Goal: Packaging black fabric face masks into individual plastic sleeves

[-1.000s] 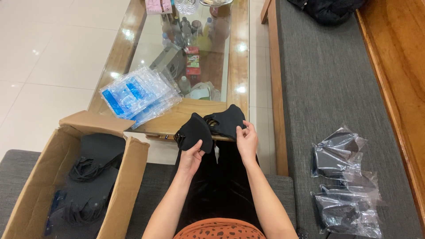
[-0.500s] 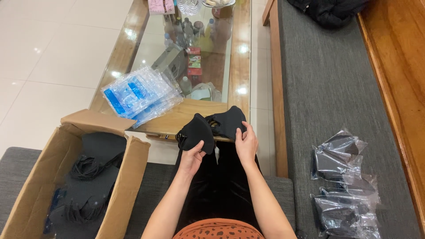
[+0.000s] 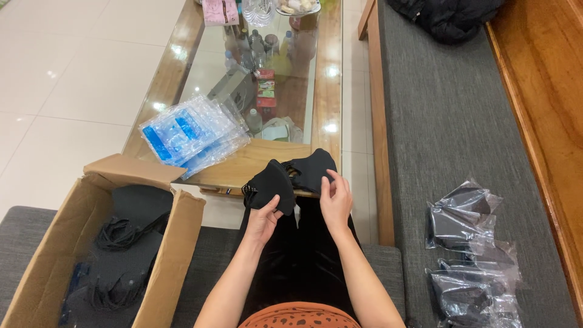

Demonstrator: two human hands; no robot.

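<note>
A black cloth face mask (image 3: 291, 179) is stretched between my two hands over my lap, in front of the coffee table edge. My left hand (image 3: 264, 220) grips its left half from below. My right hand (image 3: 335, 200) pinches its right half near the ear loop. To my left an open cardboard box (image 3: 42, 267) holds several more black masks (image 3: 124, 243). On the grey sofa seat to my right lies a pile of black masks sealed in clear plastic bags (image 3: 470, 255).
A glass-topped wooden coffee table (image 3: 331, 97) stands ahead with a stack of empty clear and blue plastic bags (image 3: 191, 133), small bottles and boxes. A black bag (image 3: 449, 18) lies at the far end of the sofa. White tiled floor lies left.
The mask has spread a little wider between my hands, and my right hand has shifted slightly along its right edge. Nothing else has moved.
</note>
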